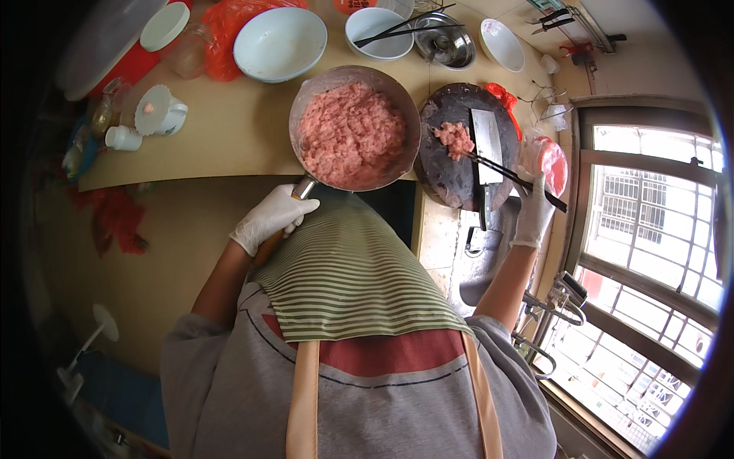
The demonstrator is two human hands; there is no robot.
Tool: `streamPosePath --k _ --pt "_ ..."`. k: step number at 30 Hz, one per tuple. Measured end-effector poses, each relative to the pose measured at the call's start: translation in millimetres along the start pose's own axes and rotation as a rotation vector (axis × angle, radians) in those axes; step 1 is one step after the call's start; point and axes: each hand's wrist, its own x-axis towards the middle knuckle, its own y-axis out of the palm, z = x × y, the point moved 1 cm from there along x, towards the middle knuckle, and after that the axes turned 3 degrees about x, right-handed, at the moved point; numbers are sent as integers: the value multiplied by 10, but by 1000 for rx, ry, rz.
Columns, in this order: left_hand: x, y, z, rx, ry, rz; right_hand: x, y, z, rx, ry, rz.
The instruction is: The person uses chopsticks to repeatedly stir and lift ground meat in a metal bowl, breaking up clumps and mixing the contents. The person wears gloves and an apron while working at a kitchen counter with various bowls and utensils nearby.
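Observation:
My gloved left hand grips the handle of a metal saucepan at the counter's front edge. Raw minced meat fills much of the pan. In my gloved right hand is a pair of dark chopsticks, angled left over a round dark chopping board. Their tips touch a small clump of minced meat on the board. A cleaver with a black handle lies on the board beneath the chopsticks, its handle reaching past the near edge.
Behind the pan stand a wide white bowl, a bowl with chopsticks across it, a steel bowl and a white dish. A lidded cup stands left. A sink and window are at right.

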Motion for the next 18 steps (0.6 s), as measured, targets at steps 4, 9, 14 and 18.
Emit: streamPosePath --k 4,9,14,18 --pt "-35 -6 -6 -1 0 -7 -193 10 459 -62 -75 29" --pt "-48 4 -7 0 6 -18 -467 457 588 76 -100 248" --pt "-71 6 -32 3 -15 -24 -1101 1485 485 -107 -138 993" --pt "-42 13 0 -4 -16 -20 -1241 1937 -8 -76 -298 1338"
